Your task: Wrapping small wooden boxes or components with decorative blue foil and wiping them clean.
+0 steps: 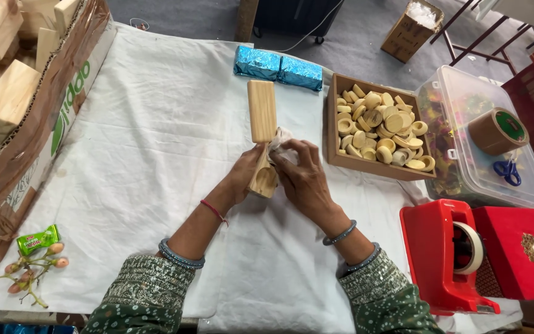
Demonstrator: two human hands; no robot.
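Observation:
A long light wooden piece [262, 117] with a rounded hollow at its near end lies lengthwise on the white cloth [156, 154]. My left hand [245, 173] grips its near end from the left. My right hand [301, 176] presses a crumpled white cloth or tissue [281, 143] against the piece's right side. Both wrists carry bangles, and a red thread circles the left one.
A brown box of round wooden discs and rings [378, 127] sits to the right. Two blue foil packs [278, 67] lie behind. A clear lidded tub [483, 142] carries a tape roll and blue scissors. A red tape dispenser [449, 253] is near right. A carton of wood blocks [13, 93] stands left.

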